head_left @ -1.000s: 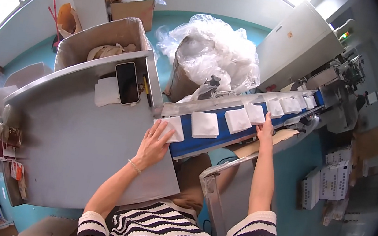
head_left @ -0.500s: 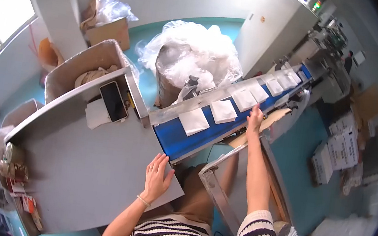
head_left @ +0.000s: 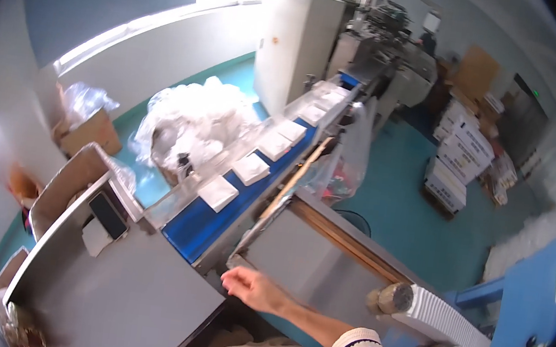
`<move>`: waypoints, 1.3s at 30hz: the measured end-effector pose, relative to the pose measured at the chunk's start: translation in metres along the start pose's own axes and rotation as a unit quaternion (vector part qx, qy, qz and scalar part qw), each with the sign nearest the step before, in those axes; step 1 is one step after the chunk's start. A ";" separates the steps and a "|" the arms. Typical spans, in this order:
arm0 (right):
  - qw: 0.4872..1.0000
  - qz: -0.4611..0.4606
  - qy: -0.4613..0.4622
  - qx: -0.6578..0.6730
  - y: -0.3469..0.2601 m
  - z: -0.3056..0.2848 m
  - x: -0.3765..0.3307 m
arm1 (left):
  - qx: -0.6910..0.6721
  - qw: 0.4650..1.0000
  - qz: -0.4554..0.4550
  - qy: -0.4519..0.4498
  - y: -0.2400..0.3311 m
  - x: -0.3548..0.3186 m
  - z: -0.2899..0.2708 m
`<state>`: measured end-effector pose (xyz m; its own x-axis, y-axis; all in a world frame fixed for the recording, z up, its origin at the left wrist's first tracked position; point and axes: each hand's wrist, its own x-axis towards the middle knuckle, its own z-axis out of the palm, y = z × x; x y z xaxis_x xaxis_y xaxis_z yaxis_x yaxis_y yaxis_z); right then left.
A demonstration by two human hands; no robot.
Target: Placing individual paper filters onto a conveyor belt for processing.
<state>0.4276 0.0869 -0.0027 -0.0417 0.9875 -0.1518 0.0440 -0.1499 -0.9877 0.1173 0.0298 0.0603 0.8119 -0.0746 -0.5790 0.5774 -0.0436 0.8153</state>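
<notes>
My right hand (head_left: 251, 289) hangs in front of the conveyor's near end, between the grey table (head_left: 118, 286) and a metal-edged tray table. It looks empty, with the fingers loosely bent and somewhat apart, slightly smeared by motion. My left hand is out of the picture. On the blue conveyor belt (head_left: 187, 235), several flat white folded pieces lie in a row; the nearest one (head_left: 218, 194) is a short way from the belt's near end. None of them touches my hand.
A phone (head_left: 108, 215) lies at the grey table's far edge. Beyond it sits a container heaped with clear plastic film (head_left: 201, 119). At right, a long row of white stacked pieces (head_left: 450, 326) rests on the tray table (head_left: 310, 247). Cartons (head_left: 461, 151) stand on the floor farther off.
The view has swung right. My right hand has drawn back from beside the belt toward my body. My left hand, earlier at the grey table's corner, has left the picture.
</notes>
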 end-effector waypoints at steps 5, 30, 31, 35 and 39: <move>0.997 -0.022 -0.062 -0.043 -0.018 -0.015 -0.091 | -0.182 0.983 0.002 -0.001 0.040 0.026 0.037; 0.895 0.073 0.437 0.048 0.053 -0.134 -0.410 | 0.157 0.933 0.173 -0.274 0.119 0.253 0.086; 0.887 0.069 0.453 0.059 0.057 -0.137 -0.420 | 0.176 0.924 0.185 -0.284 0.130 0.257 0.086; 0.867 0.037 0.496 0.039 0.056 -0.159 -0.460 | 0.018 0.983 0.163 -0.080 0.156 0.304 0.073; 0.737 0.108 0.647 -0.164 0.036 -0.216 -0.506 | 0.044 0.936 0.316 0.151 0.207 0.361 0.057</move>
<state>0.6658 -0.4077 0.0462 0.9787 0.1938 0.0673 0.1576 -0.5003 -0.8514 0.5246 -0.0625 0.0204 0.9839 0.1705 0.0543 -0.0252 -0.1687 0.9854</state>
